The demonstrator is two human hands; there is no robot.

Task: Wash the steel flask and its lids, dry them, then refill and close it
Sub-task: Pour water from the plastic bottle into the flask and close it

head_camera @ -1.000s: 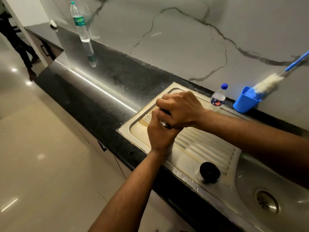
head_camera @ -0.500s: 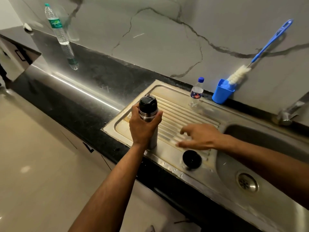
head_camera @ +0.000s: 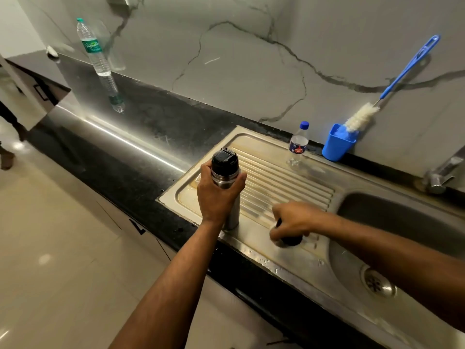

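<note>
Steel draining board (head_camera: 289,172) beside the sink bowl (head_camera: 402,222) carries the steel flask (head_camera: 227,195), upright with its long axis vertical and its black inner lid (head_camera: 224,159) on, the left hand (head_camera: 217,195) wrapped round its neck. Just right of it, the right hand (head_camera: 293,220) curls over the black outer cap (head_camera: 292,240) lying on the board, so the cap's path runs leftward and up to the flask top.

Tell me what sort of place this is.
Most likely a home kitchen: a steel sink with a ribbed draining board set in a black stone counter, a tap and a bottle brush by the marble-look wall.
</note>
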